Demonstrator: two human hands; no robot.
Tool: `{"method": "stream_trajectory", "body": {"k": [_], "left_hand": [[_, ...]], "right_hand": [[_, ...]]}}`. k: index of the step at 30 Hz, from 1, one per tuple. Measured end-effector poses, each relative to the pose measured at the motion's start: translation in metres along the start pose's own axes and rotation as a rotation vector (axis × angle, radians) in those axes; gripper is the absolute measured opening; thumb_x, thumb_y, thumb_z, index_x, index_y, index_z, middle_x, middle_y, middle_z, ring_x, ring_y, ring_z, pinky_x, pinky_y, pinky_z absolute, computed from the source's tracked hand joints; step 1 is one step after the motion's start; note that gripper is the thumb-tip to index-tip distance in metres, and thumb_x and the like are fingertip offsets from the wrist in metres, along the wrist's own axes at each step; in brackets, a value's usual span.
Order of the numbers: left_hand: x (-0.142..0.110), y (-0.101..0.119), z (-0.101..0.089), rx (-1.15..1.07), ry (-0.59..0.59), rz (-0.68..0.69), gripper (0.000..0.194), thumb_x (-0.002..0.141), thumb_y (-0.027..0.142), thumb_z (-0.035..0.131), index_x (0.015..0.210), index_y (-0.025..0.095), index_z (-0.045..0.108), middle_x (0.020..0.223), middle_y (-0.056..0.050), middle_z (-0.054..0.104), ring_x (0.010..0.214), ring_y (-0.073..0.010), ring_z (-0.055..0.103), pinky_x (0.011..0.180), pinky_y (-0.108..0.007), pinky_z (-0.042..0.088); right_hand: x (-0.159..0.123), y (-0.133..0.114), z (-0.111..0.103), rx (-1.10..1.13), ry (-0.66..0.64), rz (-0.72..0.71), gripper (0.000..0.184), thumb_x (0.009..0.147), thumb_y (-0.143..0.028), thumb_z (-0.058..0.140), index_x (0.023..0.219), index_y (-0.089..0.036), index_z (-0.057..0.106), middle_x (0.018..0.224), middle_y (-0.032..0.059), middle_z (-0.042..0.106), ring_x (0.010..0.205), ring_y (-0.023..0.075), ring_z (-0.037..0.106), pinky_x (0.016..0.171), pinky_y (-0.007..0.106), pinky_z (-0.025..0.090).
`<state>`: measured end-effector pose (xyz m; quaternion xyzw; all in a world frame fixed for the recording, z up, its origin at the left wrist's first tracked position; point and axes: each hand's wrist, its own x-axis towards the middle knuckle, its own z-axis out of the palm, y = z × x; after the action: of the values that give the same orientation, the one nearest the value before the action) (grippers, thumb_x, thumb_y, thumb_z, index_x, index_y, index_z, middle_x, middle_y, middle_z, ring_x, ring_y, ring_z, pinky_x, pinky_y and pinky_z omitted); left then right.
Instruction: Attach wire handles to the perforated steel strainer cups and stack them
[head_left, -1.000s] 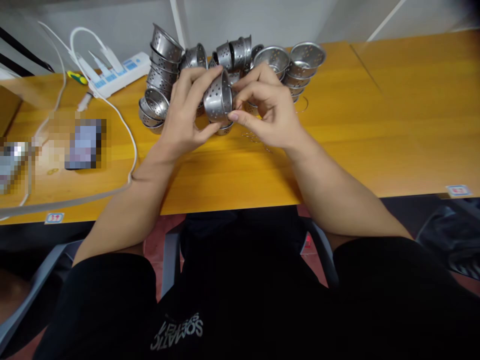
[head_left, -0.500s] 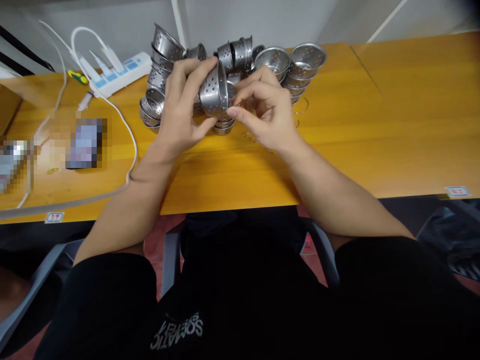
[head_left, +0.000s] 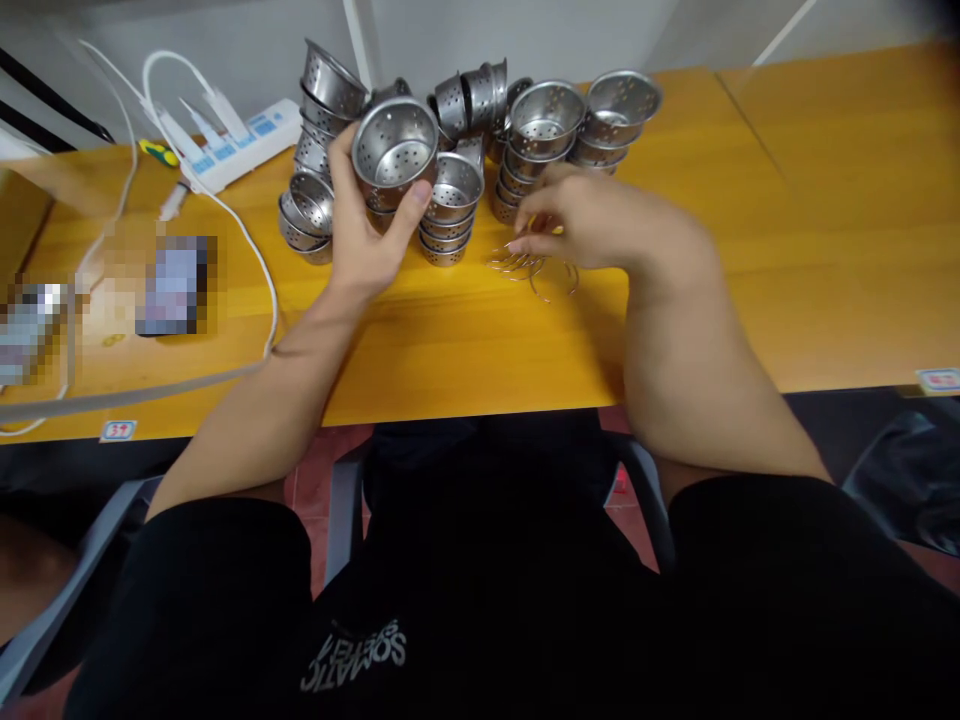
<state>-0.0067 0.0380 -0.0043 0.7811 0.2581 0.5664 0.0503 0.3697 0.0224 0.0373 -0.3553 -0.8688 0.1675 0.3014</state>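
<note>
At the left of the wooden surface (head_left: 450, 350) we see a white cable (head_left: 259, 255) curving toward the near side, a pixelated phone (head_left: 174, 285) and, farther off, a white power strip (head_left: 244, 148) with plugs in it. Right of the strip, toward the far side, stands a leaning stack of perforated metal cups (head_left: 330, 85), with a shorter group of cups (head_left: 309, 210) at its near side.

Next we come to the left-hand grip (head_left: 365, 240), closed around a perforated cup (head_left: 396, 150), the thumb on its near right wall. We see this cup raised above the surface, left of the middle, its mouth turned up and tilted toward us. It is round, silvery and shiny, with a rolled rim, a grey interior catching bright reflections, and small round holes across the base and in the wall.

Just right of it stands a small nested stack (head_left: 451, 195), and behind that cups lie on their sides (head_left: 471, 100). Farther right we see two taller stacks, one (head_left: 544, 125) beside the other (head_left: 621, 105). On their near side lie thin wire rings (head_left: 538, 272); the right-hand grip (head_left: 592, 215) is curled over them, thumb tip at their edge, and we cannot tell whether it pinches one.
</note>
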Motion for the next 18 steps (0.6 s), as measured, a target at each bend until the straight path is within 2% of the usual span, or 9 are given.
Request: {"method": "stream_trajectory", "body": {"k": [2, 4, 7, 9, 10, 12, 14, 16, 18], "left_hand": [[-0.001, 0.012, 0.004, -0.017, 0.028, -0.072, 0.085, 0.126, 0.106, 0.027, 0.183, 0.043, 0.031, 0.179, 0.003, 0.051, 0.165, -0.018, 0.045, 0.153, -0.05, 0.047], [0.0, 0.026, 0.006, -0.088, 0.024, -0.12, 0.075, 0.13, 0.1, 0.048, 0.179, 0.045, 0.035, 0.177, 0.003, 0.054, 0.161, -0.0178, 0.052, 0.152, -0.055, 0.052], [0.002, 0.043, 0.009, -0.148, -0.003, -0.211, 0.061, 0.134, 0.087, 0.069, 0.176, 0.054, 0.04, 0.176, 0.007, 0.061, 0.155, -0.0182, 0.063, 0.145, -0.061, 0.062], [0.003, 0.049, 0.011, -0.145, 0.022, -0.263, 0.069, 0.123, 0.102, 0.071, 0.172, 0.059, 0.047, 0.176, 0.01, 0.068, 0.156, -0.025, 0.068, 0.142, -0.063, 0.067], [0.004, 0.05, 0.012, -0.137, 0.019, -0.29, 0.075, 0.117, 0.108, 0.071, 0.17, 0.059, 0.051, 0.177, 0.01, 0.07, 0.159, -0.0289, 0.07, 0.143, -0.064, 0.067], [0.007, 0.052, 0.014, -0.128, -0.017, -0.339, 0.081, 0.112, 0.107, 0.072, 0.171, 0.054, 0.055, 0.181, 0.006, 0.072, 0.166, -0.0341, 0.07, 0.148, -0.064, 0.064], [0.009, 0.053, 0.015, -0.14, -0.03, -0.356, 0.083, 0.111, 0.1, 0.074, 0.172, 0.047, 0.056, 0.185, 0.002, 0.072, 0.17, -0.0341, 0.071, 0.153, -0.063, 0.061], [0.009, 0.053, 0.017, -0.176, -0.017, -0.333, 0.083, 0.111, 0.096, 0.076, 0.172, 0.042, 0.056, 0.185, -0.002, 0.074, 0.172, -0.0326, 0.072, 0.154, -0.06, 0.061], [0.009, 0.052, 0.019, -0.188, -0.028, -0.306, 0.08, 0.114, 0.093, 0.074, 0.173, 0.042, 0.055, 0.186, -0.003, 0.073, 0.176, -0.03, 0.07, 0.157, -0.057, 0.059]], "right_hand": [[0.001, 0.018, 0.015, -0.004, -0.083, -0.017, 0.081, 0.081, -0.117, 0.099, 0.089, -0.036, 0.091, 0.085, 0.0077, 0.081, 0.077, 0.0294, 0.064, 0.087, 0.057, 0.061], [0.003, 0.018, 0.025, 0.012, -0.091, 0.005, 0.082, 0.082, -0.114, 0.101, 0.094, -0.034, 0.09, 0.083, 0.0059, 0.082, 0.077, 0.0282, 0.066, 0.09, 0.054, 0.063], [0.006, -0.016, 0.026, -0.042, 0.074, 0.056, 0.069, 0.094, -0.106, 0.096, 0.097, -0.038, 0.083, 0.093, 0.0064, 0.085, 0.091, 0.0366, 0.075, 0.1, 0.061, 0.067], [0.006, -0.05, 0.021, -0.116, 0.202, 0.049, 0.053, 0.11, -0.096, 0.082, 0.106, -0.043, 0.083, 0.111, 0.0076, 0.089, 0.105, 0.0435, 0.08, 0.102, 0.07, 0.07], [0.006, -0.067, 0.019, -0.11, 0.273, 0.051, 0.047, 0.116, -0.09, 0.077, 0.121, -0.045, 0.086, 0.125, 0.0074, 0.091, 0.115, 0.0443, 0.081, 0.109, 0.07, 0.071], [0.006, -0.097, 0.017, -0.03, 0.319, 0.039, 0.054, 0.119, -0.088, 0.075, 0.153, -0.047, 0.083, 0.157, 0.0066, 0.088, 0.133, 0.045, 0.082, 0.117, 0.068, 0.074], [0.007, -0.114, 0.02, 0.03, 0.314, -0.001, 0.062, 0.122, -0.087, 0.072, 0.168, -0.046, 0.077, 0.175, 0.0066, 0.081, 0.144, 0.0452, 0.079, 0.123, 0.067, 0.073], [0.009, -0.119, 0.026, 0.054, 0.337, -0.074, 0.057, 0.127, -0.083, 0.065, 0.168, -0.044, 0.077, 0.175, 0.0092, 0.08, 0.147, 0.0434, 0.079, 0.126, 0.066, 0.073], [0.011, -0.114, 0.033, 0.059, 0.396, -0.145, 0.048, 0.132, -0.078, 0.059, 0.156, -0.043, 0.081, 0.161, 0.0109, 0.083, 0.141, 0.0411, 0.08, 0.122, 0.065, 0.074]]}}
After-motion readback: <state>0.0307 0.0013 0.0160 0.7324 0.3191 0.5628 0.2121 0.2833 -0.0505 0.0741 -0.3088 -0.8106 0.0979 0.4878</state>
